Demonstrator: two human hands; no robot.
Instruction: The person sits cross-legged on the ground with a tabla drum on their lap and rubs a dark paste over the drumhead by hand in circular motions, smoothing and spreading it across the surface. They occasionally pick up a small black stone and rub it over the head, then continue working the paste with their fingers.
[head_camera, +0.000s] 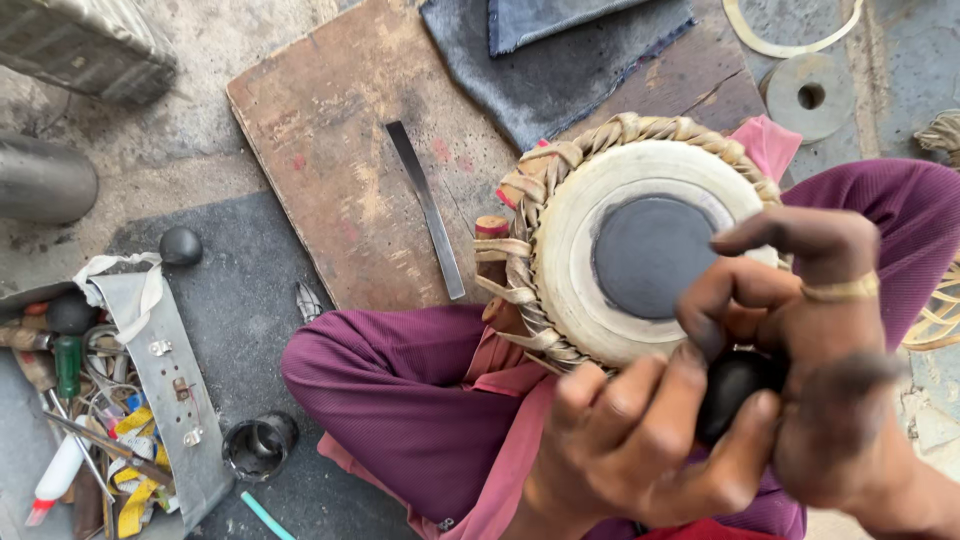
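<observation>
We clasp a smooth black rounded stone (733, 395) between both hands: our left hand (625, 445) curls under it, our right hand (800, 330) closes over it. The round drum with a cream skin and black centre patch (640, 250) lies just beyond, up-left, on our lap.

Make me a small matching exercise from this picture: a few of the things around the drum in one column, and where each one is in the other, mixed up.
Things:
1. flat metal blade
2. black stone
3. drum
4. green-handled screwdriver

Places:
A. in the open toolbox at lower left
B. on the person's lap
C. lying on the wooden board
D. clasped between the left hand and the right hand

Pairs: 1-C, 2-D, 3-B, 4-A
</observation>
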